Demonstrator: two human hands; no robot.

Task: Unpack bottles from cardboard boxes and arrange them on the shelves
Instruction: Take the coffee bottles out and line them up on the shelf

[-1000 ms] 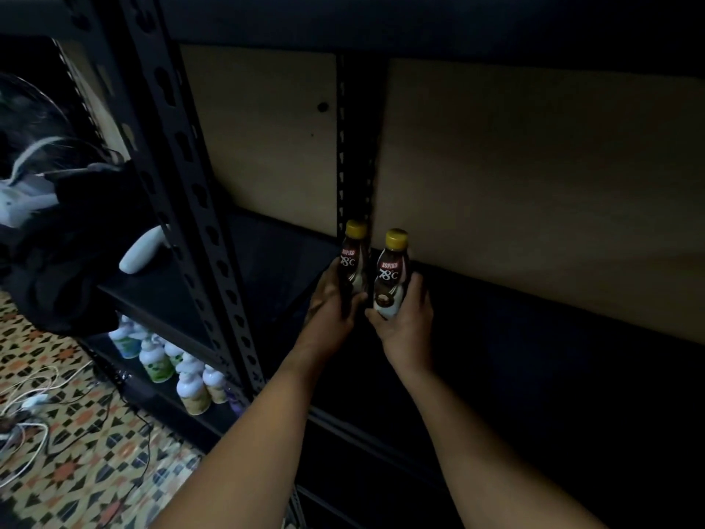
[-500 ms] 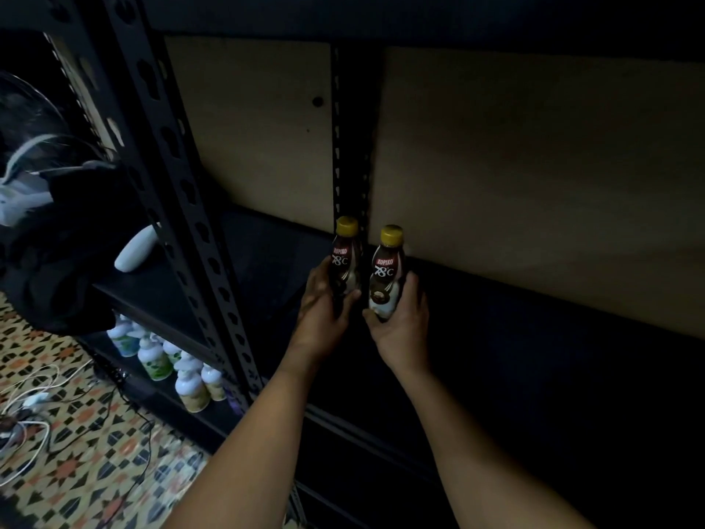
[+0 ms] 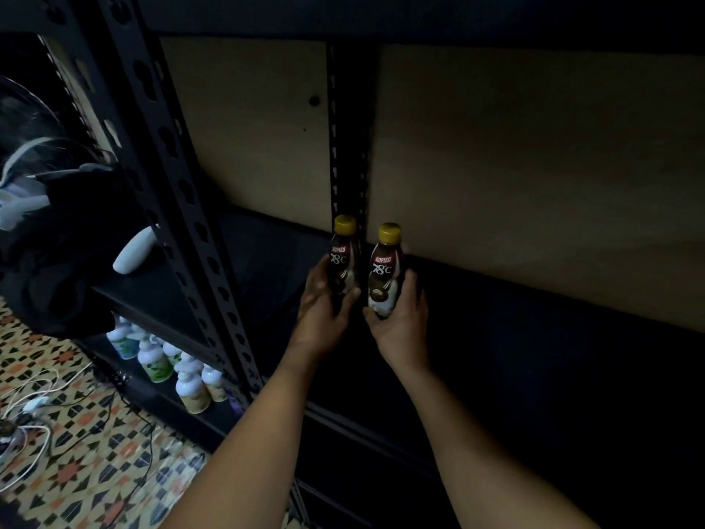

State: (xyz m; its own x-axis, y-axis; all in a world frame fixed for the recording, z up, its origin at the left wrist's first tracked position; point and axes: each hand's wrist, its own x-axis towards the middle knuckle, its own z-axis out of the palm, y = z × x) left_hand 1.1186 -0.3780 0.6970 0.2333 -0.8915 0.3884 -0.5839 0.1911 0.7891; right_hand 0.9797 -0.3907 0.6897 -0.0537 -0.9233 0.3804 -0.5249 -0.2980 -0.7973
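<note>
- Two bottles, one per hand, are held upright at the back of the dark shelf, close to the rear post and the tan back panel.
- Left hand: fingers wrapped round the lower body of the left bottle.
- Right hand: fingers curled round the base of the right bottle; whether either base touches the shelf cannot be told.
- Risk 1: the bottles stand just beside each other, so releasing one hand carelessly may knock its neighbour over.
- Risk 2: dim light hides the shelf surface, so a bottle let go above it would likely drop and topple.
- Risk 3: pushing further back may strike the post and tilt the left bottle.
</note>
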